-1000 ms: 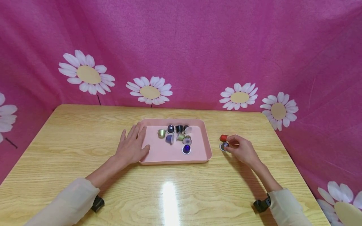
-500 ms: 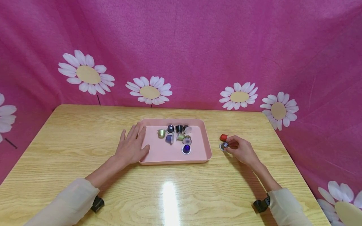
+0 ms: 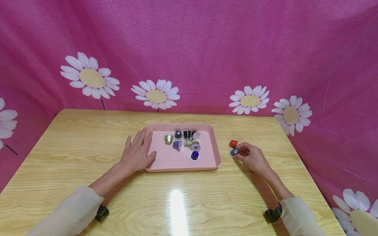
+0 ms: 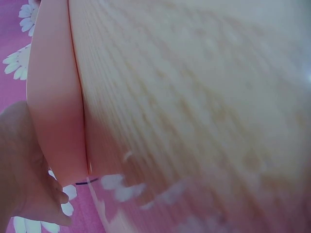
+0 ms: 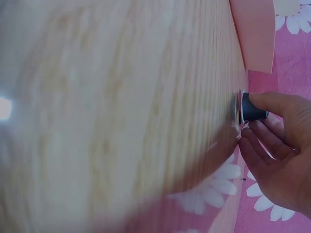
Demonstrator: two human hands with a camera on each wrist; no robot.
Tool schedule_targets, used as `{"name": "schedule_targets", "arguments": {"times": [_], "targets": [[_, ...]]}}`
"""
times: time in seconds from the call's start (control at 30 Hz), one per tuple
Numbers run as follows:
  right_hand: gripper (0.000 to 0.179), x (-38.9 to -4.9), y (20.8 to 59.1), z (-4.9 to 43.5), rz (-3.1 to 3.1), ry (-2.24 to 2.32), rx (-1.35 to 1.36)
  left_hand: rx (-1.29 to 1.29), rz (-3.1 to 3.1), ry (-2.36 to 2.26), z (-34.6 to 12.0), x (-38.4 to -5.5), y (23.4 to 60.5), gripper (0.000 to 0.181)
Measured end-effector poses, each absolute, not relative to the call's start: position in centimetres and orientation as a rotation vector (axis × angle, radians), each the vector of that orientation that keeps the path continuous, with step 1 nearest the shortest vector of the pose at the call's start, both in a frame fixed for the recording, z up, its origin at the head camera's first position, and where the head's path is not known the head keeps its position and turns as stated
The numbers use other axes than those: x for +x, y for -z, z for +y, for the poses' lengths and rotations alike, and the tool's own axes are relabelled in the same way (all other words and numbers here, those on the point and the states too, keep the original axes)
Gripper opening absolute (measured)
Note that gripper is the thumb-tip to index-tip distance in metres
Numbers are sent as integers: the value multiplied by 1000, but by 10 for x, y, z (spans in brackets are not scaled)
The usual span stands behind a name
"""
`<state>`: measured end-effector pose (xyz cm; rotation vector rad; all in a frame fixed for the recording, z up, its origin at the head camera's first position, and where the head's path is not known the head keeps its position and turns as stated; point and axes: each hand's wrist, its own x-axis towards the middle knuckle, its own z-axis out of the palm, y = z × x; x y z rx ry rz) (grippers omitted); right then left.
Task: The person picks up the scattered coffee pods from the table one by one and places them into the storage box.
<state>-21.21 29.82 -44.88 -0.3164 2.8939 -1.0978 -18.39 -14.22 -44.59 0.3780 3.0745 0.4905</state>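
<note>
In the head view my left hand (image 3: 136, 152) lies with spread, straight fingers over the left rim of a pink tray (image 3: 183, 165). Several coffee capsules are in the tray, among them a shiny blue one (image 3: 195, 155), a purple one (image 3: 177, 145) and a gold-green one (image 3: 168, 139). To the right of the tray, my right hand (image 3: 253, 157) pinches a dark coffee capsule (image 5: 253, 108) between thumb and fingers. Its wide rim faces the table, very close to the surface; whether it touches is unclear. A red capsule (image 3: 233, 143) lies just behind it, partly hidden by the fingertips.
The wooden table (image 3: 141, 200) reaches back to a pink curtain (image 3: 189, 55) printed with white daisies. Black wrist cameras are strapped near both sleeves. A bright light reflection (image 3: 178, 209) shows on the table's front part.
Almost nothing differs. The dark capsule in my right hand has shifted very slightly; my left hand, the tray and the other capsules keep their places.
</note>
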Motion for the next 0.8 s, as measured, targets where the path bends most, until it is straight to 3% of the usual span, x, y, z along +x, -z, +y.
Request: {"name": "schedule_targets", "arguments": {"times": [0.8], "targets": [[25, -206, 426, 272, 2858, 1340, -414, 375, 3072, -479, -142, -184, 445, 79]]}}
